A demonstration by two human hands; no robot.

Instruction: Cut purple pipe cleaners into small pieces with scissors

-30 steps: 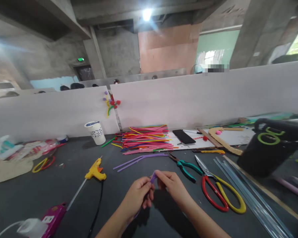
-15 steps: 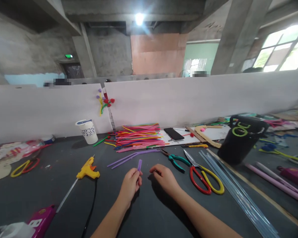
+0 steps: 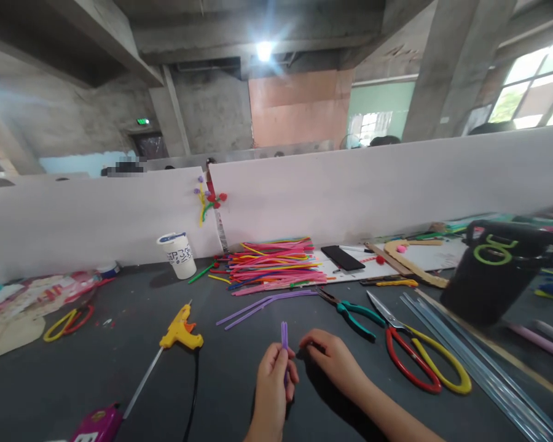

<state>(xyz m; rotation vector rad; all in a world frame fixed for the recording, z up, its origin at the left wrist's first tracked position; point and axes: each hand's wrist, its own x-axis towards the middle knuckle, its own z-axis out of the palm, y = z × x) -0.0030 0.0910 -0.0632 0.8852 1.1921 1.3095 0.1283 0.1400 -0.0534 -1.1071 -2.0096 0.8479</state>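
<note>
My left hand [image 3: 276, 371] is closed around a short bundle of purple pipe cleaners [image 3: 284, 334], whose tops stick up above the thumb. Just to its right, my right hand [image 3: 334, 356] hovers low over the table, its fingers loosely bent and a small gap showing by the thumb. Nothing is visible in it. Beyond both hands lie more purple pipe cleaners [image 3: 262, 302], bent and flat on the dark table. Teal-handled pliers [image 3: 357, 316] and scissors [image 3: 412, 350] with red and yellow handles rest to the right.
A pile of coloured pipe cleaners [image 3: 271, 264] lies at the back beside a black phone [image 3: 342, 258]. On the left are a yellow glue gun [image 3: 182, 331] and a white cup [image 3: 177, 255]. Clear strips [image 3: 483, 368] and a black bottle [image 3: 498, 276] occupy the right.
The view has shifted, so the table things appear farther right and lower. My left hand still grips the purple bundle, now held more upright, and my right hand stays close beside it.
</note>
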